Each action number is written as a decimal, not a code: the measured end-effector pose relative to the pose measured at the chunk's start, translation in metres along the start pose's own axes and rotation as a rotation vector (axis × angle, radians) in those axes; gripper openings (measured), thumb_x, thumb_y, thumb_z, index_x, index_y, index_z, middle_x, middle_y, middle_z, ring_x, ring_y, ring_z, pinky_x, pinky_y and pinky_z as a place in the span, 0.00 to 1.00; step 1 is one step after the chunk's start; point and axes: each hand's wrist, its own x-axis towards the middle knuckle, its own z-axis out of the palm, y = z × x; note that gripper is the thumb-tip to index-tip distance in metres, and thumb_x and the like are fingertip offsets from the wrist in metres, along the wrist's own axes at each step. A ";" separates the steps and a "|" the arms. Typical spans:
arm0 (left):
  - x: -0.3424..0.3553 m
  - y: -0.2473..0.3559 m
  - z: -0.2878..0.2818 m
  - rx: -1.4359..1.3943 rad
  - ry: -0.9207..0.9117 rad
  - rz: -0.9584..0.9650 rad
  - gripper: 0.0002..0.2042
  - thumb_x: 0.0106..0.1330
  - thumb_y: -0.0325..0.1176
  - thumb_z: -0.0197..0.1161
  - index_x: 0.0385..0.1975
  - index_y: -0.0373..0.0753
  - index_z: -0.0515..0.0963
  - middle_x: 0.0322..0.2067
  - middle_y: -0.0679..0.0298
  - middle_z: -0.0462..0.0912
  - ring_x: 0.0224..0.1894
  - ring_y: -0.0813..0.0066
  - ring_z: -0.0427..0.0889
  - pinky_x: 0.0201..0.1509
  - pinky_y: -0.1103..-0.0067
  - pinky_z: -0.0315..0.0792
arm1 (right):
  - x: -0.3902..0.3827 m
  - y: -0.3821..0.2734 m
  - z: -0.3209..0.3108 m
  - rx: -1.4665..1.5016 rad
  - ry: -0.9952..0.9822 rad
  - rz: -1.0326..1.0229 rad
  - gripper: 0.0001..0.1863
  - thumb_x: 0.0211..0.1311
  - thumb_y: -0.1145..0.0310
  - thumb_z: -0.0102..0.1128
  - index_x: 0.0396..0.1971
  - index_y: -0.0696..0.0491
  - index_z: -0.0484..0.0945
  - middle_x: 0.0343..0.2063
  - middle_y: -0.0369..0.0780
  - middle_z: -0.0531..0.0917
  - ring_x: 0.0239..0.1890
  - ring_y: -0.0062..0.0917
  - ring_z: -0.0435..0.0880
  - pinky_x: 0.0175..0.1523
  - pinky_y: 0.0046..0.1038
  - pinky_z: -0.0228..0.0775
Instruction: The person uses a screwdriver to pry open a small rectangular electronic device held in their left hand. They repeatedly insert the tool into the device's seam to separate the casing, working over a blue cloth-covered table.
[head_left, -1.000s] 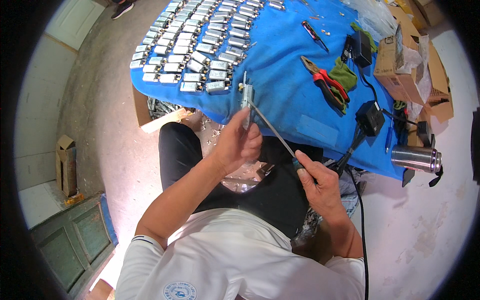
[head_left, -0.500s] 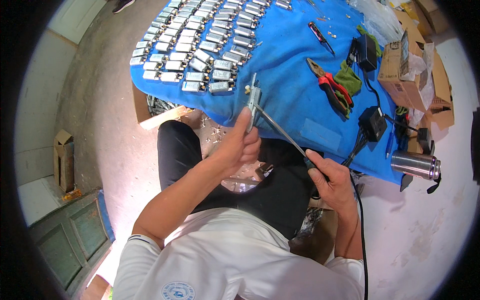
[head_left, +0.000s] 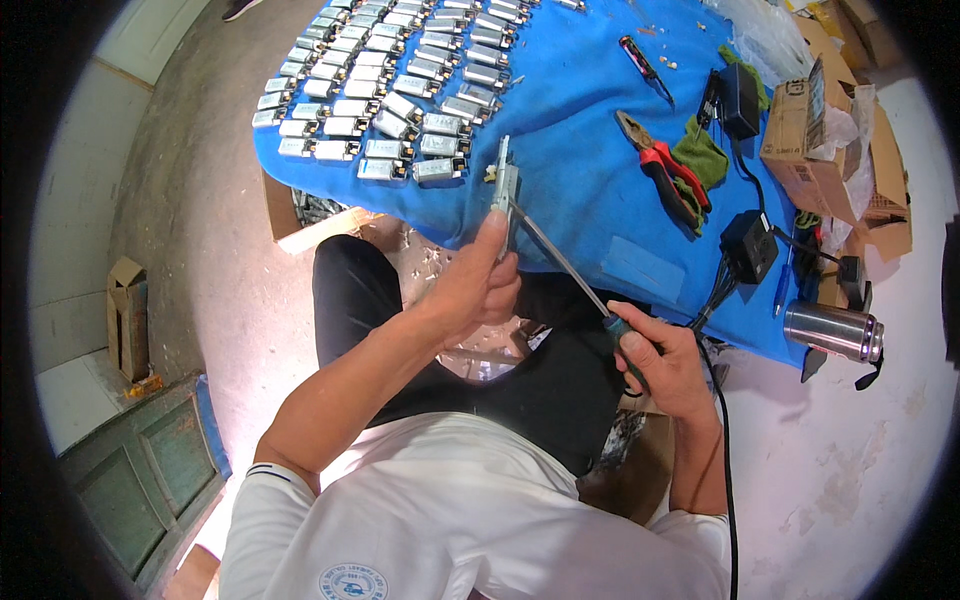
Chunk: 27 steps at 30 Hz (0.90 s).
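Near the front edge of the blue cloth, my left hand [head_left: 484, 285] is closed on a slim pale-grey metal part [head_left: 505, 190], held upright with a small cream-coloured piece [head_left: 490, 174] at its side. My right hand [head_left: 665, 358] is wrapped round the dark green handle of a screwdriver [head_left: 562, 257]. Its long shaft slants up and left, and the tip meets the right side of the metal part. What exactly the tip touches is too small to tell. Rows of small silver boxy metal units [head_left: 388, 149] lie left of and beyond my left hand.
Red-handled pliers [head_left: 662, 178] lie beside a green rag [head_left: 702, 152] and another screwdriver [head_left: 645, 70]. To the right are black adapters [head_left: 748, 246] with cables, a steel flask [head_left: 832, 331] and an open cardboard box [head_left: 800, 150]. A black cable hangs past my right forearm.
My right hand's fingers have closed further round the screwdriver, and more of its handle shows. The metal part in my left hand has shifted only slightly. The view has moved a little.
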 end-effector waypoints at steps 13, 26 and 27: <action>-0.006 0.007 0.005 -0.067 0.034 -0.052 0.31 0.66 0.67 0.42 0.11 0.48 0.52 0.08 0.73 0.51 0.10 0.81 0.48 0.15 0.82 0.44 | -0.001 0.029 0.035 -0.700 0.354 -0.555 0.22 0.61 0.69 0.61 0.56 0.48 0.74 0.24 0.42 0.78 0.23 0.33 0.78 0.27 0.29 0.70; -0.005 0.002 0.000 -0.012 0.040 -0.033 0.31 0.66 0.67 0.40 0.11 0.48 0.51 0.08 0.73 0.51 0.10 0.82 0.48 0.13 0.83 0.44 | 0.000 0.011 0.018 -0.631 0.284 -0.593 0.19 0.61 0.70 0.58 0.54 0.49 0.76 0.27 0.44 0.79 0.29 0.39 0.80 0.36 0.32 0.73; -0.005 0.001 -0.003 0.003 0.040 -0.036 0.31 0.66 0.67 0.40 0.11 0.48 0.51 0.08 0.73 0.51 0.10 0.82 0.48 0.13 0.83 0.44 | -0.001 0.008 0.017 -0.648 0.268 -0.545 0.19 0.61 0.70 0.59 0.54 0.49 0.76 0.28 0.44 0.79 0.29 0.38 0.80 0.36 0.32 0.73</action>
